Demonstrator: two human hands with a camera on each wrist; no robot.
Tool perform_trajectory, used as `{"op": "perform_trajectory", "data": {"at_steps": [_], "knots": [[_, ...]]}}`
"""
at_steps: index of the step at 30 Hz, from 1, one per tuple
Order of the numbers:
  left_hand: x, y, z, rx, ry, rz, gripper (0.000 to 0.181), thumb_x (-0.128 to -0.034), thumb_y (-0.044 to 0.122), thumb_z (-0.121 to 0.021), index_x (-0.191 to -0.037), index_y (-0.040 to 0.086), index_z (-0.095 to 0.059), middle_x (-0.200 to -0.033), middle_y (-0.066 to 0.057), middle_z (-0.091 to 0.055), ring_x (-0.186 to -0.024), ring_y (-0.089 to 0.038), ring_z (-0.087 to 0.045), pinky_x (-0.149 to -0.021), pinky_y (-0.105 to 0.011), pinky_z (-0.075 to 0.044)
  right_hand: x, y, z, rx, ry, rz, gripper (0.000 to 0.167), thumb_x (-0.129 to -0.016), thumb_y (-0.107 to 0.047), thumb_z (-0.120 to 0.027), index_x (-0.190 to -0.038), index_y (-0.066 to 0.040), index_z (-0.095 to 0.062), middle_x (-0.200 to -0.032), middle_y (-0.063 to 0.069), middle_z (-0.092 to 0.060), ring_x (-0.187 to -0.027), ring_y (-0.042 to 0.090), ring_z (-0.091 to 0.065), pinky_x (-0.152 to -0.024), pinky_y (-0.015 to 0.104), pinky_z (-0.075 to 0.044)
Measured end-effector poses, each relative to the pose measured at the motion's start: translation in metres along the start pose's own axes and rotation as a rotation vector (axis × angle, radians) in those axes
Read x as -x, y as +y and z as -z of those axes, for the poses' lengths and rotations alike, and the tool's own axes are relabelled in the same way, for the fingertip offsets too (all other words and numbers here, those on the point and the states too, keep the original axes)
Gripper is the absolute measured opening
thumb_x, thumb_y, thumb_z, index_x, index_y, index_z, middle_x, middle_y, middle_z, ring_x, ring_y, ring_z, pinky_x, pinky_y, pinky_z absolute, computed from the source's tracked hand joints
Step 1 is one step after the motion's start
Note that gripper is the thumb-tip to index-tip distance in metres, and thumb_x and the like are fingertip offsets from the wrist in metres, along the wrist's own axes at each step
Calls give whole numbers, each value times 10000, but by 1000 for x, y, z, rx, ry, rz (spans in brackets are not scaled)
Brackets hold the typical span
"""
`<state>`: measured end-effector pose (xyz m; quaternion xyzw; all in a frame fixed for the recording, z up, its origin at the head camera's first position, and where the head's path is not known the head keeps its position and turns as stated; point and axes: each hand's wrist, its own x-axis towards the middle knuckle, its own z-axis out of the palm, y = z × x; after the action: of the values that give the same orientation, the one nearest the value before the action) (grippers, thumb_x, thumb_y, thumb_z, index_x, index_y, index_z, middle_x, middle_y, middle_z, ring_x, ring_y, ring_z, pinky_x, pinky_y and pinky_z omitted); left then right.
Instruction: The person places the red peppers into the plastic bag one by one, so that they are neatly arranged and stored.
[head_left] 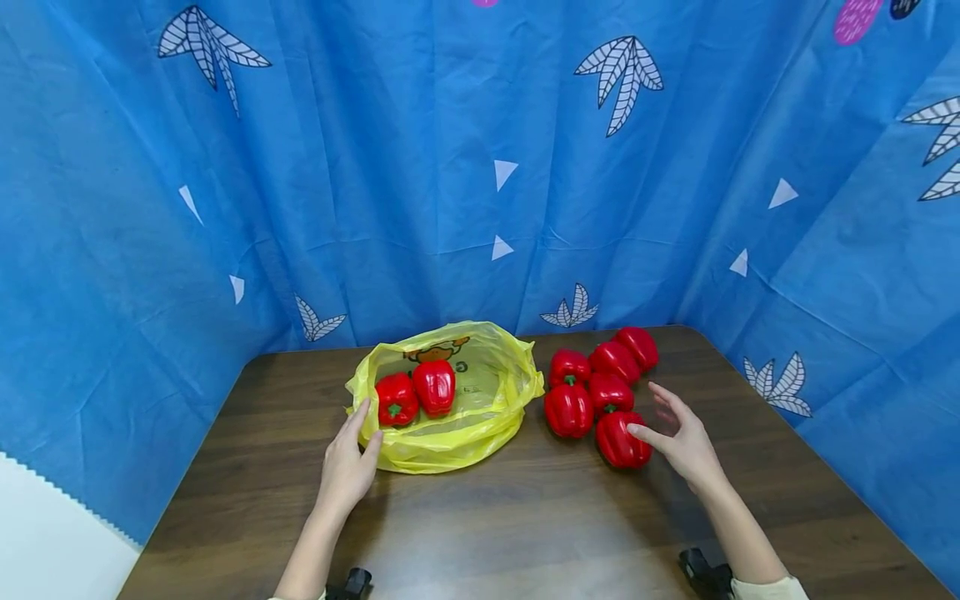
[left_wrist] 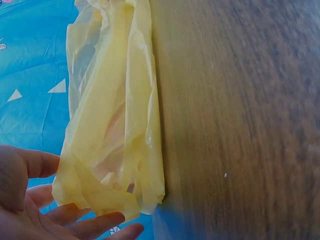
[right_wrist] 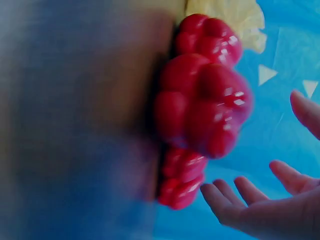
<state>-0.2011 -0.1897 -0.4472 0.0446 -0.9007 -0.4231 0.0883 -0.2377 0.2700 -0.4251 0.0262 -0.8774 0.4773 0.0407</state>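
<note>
A yellow plastic bag (head_left: 450, 450) lies with its mouth spread wide, and two red bell peppers (head_left: 434, 388) rest inside. My left hand (head_left: 349, 467) is at the bag's left rim, its fingers fairly straight alongside the plastic; in the left wrist view the fingers (left_wrist: 100, 225) reach beneath and beside the yellow film. My right hand (head_left: 688, 446) hovers with thumb and fingers spread, just right of the nearest red bell pepper (head_left: 623, 440) in a cluster of several. From the right wrist view a gap shows between that hand and the large pepper (right_wrist: 202, 105).
Further peppers of the cluster, such as the rear one (head_left: 637, 347), sit right of the bag on the brown wooden table (head_left: 510, 525). A blue patterned curtain (head_left: 420, 167) hangs behind and along both sides. A white surface (head_left: 52, 533) shows at lower left.
</note>
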Motion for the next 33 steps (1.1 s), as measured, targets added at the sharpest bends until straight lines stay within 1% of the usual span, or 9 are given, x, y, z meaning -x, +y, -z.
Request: {"op": "perform_trajectory", "data": {"at_steps": [2,4,8,14,19,21,23,29,33], "knots": [[0,0,0,0,-1,-1,596,-998,151,-500,-1546,89,-276,-1571,-233,-293,-1450,-437,-252,-1164,-601,-223,0,10,-1,-29,-50,-43,842,-880,-276,-710,-1552,-102,-234,-1548,285,-260,-1351,505,-324,-1011,657,-410],[1,0,0,1,-2,1,595,-999,152,-498,-1547,87,-274,-1573,-233,-289,-1450,-438,-251,-1164,-604,-221,-1,17,-4,-68,-97,-73,858,-864,-253,-720,-1553,-112,-229,-1539,281,-272,-1345,489,-334,-1010,630,-431],[4,-2,-1,2,0,16,594,-1001,161,-495,-1547,90,-274,-1578,-226,-283,-1453,-432,-252,-1164,-605,-222,-2,23,-9,-117,-153,-83,878,-837,-209,-736,-1549,-105,-233,-1515,274,-306,-1315,465,-373,-969,548,-499],[5,-1,-3,13,16,6,590,-999,162,-499,-1543,87,-285,-1568,-240,-295,-1443,-446,-262,-1154,-625,-223,-2,27,-8,-132,-155,-71,907,-817,-120,-745,-1552,-95,-214,-1496,274,-308,-1296,465,-379,-933,489,-524],[5,-1,-3,10,27,4,585,-995,143,-498,-1539,82,-293,-1563,-245,-301,-1442,-445,-267,-1154,-623,-226,-4,30,-10,-132,-183,-84,943,-794,-122,-772,-1550,-101,-210,-1494,267,-297,-1291,437,-351,-930,483,-524],[5,-1,-2,8,24,8,587,-995,140,-495,-1542,85,-288,-1566,-242,-296,-1445,-439,-262,-1159,-615,-224,-4,30,-11,-131,-187,-85,934,-792,-123,-775,-1544,-98,-221,-1493,269,-300,-1286,440,-356,-928,500,-525],[5,-1,-2,8,20,13,590,-996,140,-489,-1545,87,-280,-1571,-240,-287,-1451,-435,-252,-1163,-608,-221,-4,29,-11,-123,-181,-83,911,-789,-121,-778,-1531,-89,-249,-1485,270,-320,-1278,439,-369,-915,481,-529],[5,-1,-2,4,19,31,594,-995,144,-487,-1547,89,-274,-1574,-239,-281,-1453,-435,-246,-1168,-600,-218,-3,30,-13,-99,-163,-71,859,-785,-116,-779,-1501,-63,-307,-1449,271,-378,-1241,427,-423,-846,356,-534],[4,-1,-3,4,22,30,597,-992,139,-493,-1545,81,-275,-1568,-247,-287,-1447,-443,-254,-1164,-602,-225,-3,30,-13,-89,-156,-70,848,-786,-120,-781,-1495,-60,-319,-1439,271,-396,-1233,425,-438,-851,367,-543]]}}
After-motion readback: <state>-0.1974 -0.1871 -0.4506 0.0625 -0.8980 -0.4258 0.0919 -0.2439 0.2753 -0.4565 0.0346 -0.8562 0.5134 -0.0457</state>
